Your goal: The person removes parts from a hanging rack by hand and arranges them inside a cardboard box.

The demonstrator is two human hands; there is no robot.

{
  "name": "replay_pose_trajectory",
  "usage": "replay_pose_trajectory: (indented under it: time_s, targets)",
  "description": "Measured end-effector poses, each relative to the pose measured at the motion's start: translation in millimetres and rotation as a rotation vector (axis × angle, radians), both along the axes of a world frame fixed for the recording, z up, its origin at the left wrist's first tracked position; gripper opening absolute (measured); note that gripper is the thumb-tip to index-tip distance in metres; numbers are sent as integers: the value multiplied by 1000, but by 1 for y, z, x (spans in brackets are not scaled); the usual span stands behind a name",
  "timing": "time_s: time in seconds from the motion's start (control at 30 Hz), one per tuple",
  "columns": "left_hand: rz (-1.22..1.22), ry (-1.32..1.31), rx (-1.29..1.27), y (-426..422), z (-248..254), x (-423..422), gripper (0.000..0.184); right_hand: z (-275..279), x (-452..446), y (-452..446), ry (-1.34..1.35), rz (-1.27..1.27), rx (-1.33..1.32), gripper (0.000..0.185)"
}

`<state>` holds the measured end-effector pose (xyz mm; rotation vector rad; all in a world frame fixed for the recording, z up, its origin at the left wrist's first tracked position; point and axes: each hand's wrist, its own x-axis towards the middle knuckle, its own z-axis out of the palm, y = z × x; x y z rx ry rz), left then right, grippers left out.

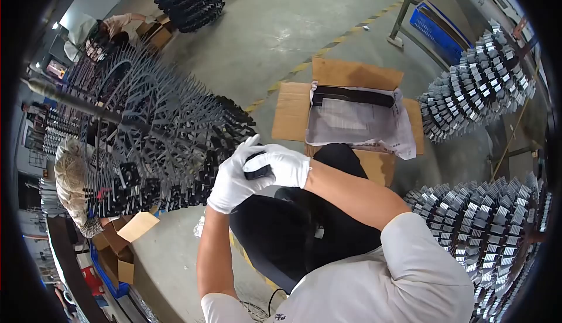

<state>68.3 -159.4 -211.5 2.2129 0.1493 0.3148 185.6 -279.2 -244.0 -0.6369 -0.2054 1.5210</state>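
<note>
My left hand (234, 178) and my right hand (280, 166), both in white gloves, meet in front of my knees. A small black part (256, 166) shows between them, held by both, with its shape mostly covered by the gloves. Just left of my hands stands a rack (146, 103) with many grey branching hooks, and dark parts hang on its lower right side. Beyond my knees lies an open cardboard box (357, 72), lined with thin paper; a black strip-like piece (354, 96) rests along its far side.
Two racks full of small metallic parts (477, 86) (480, 223) stand at the right. A blue crate (436, 30) sits at the upper right. At the upper left, a person (114, 27) bends near a carton (155, 35). More cartons (111, 247) stand lower left.
</note>
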Motion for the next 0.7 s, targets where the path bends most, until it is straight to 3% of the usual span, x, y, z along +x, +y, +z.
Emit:
replay_pose_trajectory:
  time_s: [0.1,0.17,0.23,0.3,0.37,0.43,0.47,0.5,0.53,0.57,0.63,0.67,0.7]
  targets:
    - [-60,-65,67,-8,-14,42,60,-22,33,-15,-67,-90,74,20]
    - [10,29,-86,-18,-16,72,57,0,60,-29,-153,-110,-65,20]
    - [26,-7,127,-23,-15,102,48,-13,83,-40,-629,-279,-160,36]
    - [-4,-35,313,-20,-53,130,42,-24,103,-55,-998,-266,-328,35]
    - [-46,14,315,-31,-69,156,38,-68,122,-63,-917,-306,-436,34]
    - [-110,160,332,-38,-80,179,57,-82,140,-68,-861,-322,-543,35]
    - [-137,201,374,-39,-85,187,77,-88,149,-72,-841,-317,-600,36]
    - [-122,172,435,-40,-86,191,80,-91,158,-76,-821,-311,-658,36]
    - [-104,142,495,-40,-89,192,83,-116,169,-78,-992,-438,-667,40]
    - [-86,111,555,-41,-90,191,85,-139,188,-80,-1025,-396,-837,45]
    - [-217,314,443,-35,-84,181,77,-219,228,-80,-960,-457,-1029,51]
    - [-288,394,394,-32,-81,174,73,-218,241,-77,-983,-438,-1115,45]
    - [-358,473,345,-29,-79,166,69,-243,254,-73,-1192,-447,-1231,52]
